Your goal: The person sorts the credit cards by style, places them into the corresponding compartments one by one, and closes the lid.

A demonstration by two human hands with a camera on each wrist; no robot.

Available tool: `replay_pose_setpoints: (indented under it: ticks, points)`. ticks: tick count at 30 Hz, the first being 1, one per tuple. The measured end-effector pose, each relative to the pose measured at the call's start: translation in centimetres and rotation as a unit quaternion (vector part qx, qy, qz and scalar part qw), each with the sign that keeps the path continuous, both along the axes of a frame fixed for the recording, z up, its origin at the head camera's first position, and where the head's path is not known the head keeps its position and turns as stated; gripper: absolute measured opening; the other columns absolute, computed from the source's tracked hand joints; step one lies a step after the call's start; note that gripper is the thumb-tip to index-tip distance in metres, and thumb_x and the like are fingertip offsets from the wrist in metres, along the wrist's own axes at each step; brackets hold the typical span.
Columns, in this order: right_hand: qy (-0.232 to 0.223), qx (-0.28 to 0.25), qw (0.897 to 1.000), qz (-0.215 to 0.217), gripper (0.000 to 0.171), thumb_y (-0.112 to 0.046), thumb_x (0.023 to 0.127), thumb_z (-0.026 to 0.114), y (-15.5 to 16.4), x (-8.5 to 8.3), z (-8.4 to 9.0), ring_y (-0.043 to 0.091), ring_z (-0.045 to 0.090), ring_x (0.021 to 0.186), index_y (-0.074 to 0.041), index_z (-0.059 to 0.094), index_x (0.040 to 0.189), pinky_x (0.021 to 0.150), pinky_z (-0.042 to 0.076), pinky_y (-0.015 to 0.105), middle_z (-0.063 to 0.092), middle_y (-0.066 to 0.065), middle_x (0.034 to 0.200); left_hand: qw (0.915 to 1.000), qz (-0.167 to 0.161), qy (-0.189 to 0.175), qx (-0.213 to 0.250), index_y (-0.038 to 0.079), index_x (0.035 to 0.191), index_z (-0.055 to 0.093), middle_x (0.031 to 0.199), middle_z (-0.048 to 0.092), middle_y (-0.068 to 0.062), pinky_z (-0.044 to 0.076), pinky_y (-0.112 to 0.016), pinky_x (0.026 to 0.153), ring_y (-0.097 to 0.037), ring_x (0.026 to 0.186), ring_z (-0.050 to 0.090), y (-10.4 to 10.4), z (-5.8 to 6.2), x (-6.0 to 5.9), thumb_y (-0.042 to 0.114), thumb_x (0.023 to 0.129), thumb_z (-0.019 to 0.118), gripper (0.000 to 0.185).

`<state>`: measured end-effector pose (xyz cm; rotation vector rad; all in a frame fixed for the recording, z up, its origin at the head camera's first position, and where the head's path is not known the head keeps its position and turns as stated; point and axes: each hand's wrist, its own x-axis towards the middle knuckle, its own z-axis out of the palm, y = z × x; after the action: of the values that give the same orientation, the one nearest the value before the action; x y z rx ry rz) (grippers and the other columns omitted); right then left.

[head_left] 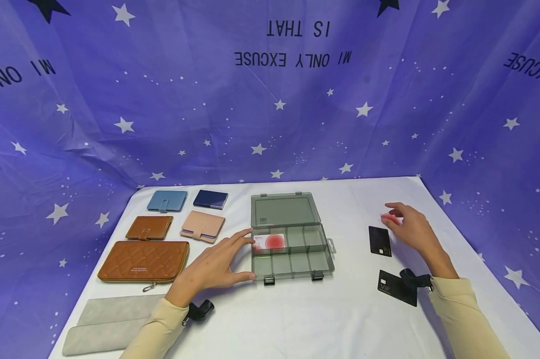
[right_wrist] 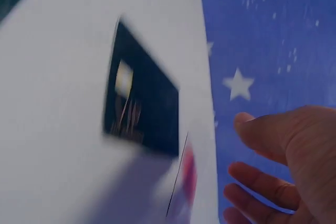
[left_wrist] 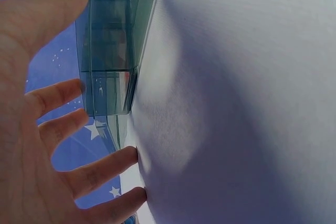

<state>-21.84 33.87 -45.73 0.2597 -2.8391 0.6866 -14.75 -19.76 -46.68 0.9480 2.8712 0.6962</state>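
Organiser box (head_left: 297, 273) sits mid-table, straight ahead of you, lid (head_left: 284, 209) folded away to the far side. That leaves the compartments facing you, likely so nothing blocks a hand coming in from above.

Your left hand (head_left: 218, 259) is spread wide at the box's left side, thumb near the front corner, index finger up by the rim. Fingers are fairly straight, nothing gripped. Reads as a light brace, to keep thin plastic from sliding on the white cloth (head_left: 324, 324).

One red-and-white card (head_left: 275, 242) lies flat in the left part of the back row; whether a divider runs under it, you can't tell from here.

Your right hand (head_left: 411, 229) is over at the right, fingers and thumb parted, holding nothing. The right wrist view shows a gap between your fingertips and a second red-and-white card (right_wrist: 188, 182). That gap probably suits a pinch at a thin edge.

Two black cards, the farther (head_left: 380, 242) and the nearer (head_left: 395, 289), lie apart from each other on the right, presumably spaced for easy separate picking.

Wallets, such as the quilted brown one (head_left: 142, 262), are grouped left, seemingly to spare the middle.
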Motion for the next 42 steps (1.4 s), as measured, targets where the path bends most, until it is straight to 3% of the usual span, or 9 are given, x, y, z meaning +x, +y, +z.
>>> replay_pose_setpoints:
  ticks: [5,11,18,25,33,38,42]
  points:
    - [-0.046,0.028,0.998,-0.022,0.058,-0.018,0.097,0.079,2.5,0.4,-0.7,0.059,0.063,0.115,0.009,0.055,0.143,0.094,0.048,0.074,0.066,0.040,0.125,1.0000,0.000,0.000,-0.001,0.020,0.154,0.055,0.175,0.034,-0.002,0.057,-0.056,0.095,-0.032,0.142,0.056,0.0,0.0,0.0,0.067,0.091,0.078,0.081]
    - [-0.092,0.056,0.993,-0.047,0.068,-0.022,0.092,0.083,3.8,0.7,-1.6,0.049,0.061,0.099,0.013,0.052,0.142,0.087,0.051,0.069,0.063,0.034,0.110,1.0000,-0.001,0.000,-0.002,0.021,0.154,0.055,0.175,0.034,-0.001,0.057,-0.056,0.095,-0.031,0.143,0.056,0.0,-0.1,-0.1,0.067,0.091,0.077,0.081]
    - [-0.084,0.046,0.994,-0.044,0.064,-0.018,0.091,0.084,4.0,0.4,-1.8,0.048,0.062,0.096,0.016,0.056,0.138,0.087,0.050,0.067,0.065,0.034,0.106,1.0000,0.002,-0.006,0.001,0.021,0.153,0.055,0.175,0.034,-0.001,0.057,-0.057,0.094,-0.032,0.144,0.055,0.0,-0.2,-0.1,0.066,0.091,0.078,0.080]
    - [-0.105,0.053,0.992,-0.056,0.062,-0.019,0.090,0.084,4.1,0.3,-1.7,0.048,0.064,0.092,0.022,0.058,0.129,0.087,0.052,0.064,0.068,0.033,0.102,1.0000,0.003,-0.005,-0.001,0.021,0.154,0.055,0.175,0.034,-0.001,0.058,-0.056,0.093,-0.032,0.144,0.055,-0.1,-0.2,0.0,0.069,0.091,0.075,0.081]
    - [-0.107,0.057,0.990,-0.071,0.066,-0.025,0.090,0.083,4.3,0.3,-1.5,0.062,0.057,0.109,0.020,0.057,0.130,0.097,0.042,0.073,0.064,0.043,0.117,1.0000,0.003,-0.001,0.000,0.021,0.154,0.055,0.175,0.034,-0.001,0.058,-0.056,0.092,-0.032,0.143,0.056,-0.1,-0.2,0.0,0.068,0.091,0.076,0.081]
    - [-0.094,0.049,0.992,-0.071,0.066,-0.026,0.086,0.087,4.5,0.4,-1.5,0.055,0.059,0.099,0.018,0.060,0.127,0.092,0.041,0.069,0.066,0.037,0.104,1.0000,0.002,-0.001,-0.001,0.021,0.154,0.055,0.175,0.033,0.000,0.058,-0.057,0.093,-0.032,0.144,0.055,-0.1,-0.2,0.0,0.068,0.091,0.076,0.082]
    - [-0.075,0.035,0.994,-0.071,0.064,-0.024,0.087,0.088,4.6,0.8,-1.7,0.057,0.063,0.099,0.012,0.060,0.131,0.086,0.043,0.066,0.070,0.036,0.107,1.0000,0.000,0.003,-0.003,0.021,0.155,0.054,0.175,0.033,0.000,0.058,-0.055,0.092,-0.031,0.143,0.055,-0.1,-0.2,-0.1,0.070,0.092,0.075,0.082]
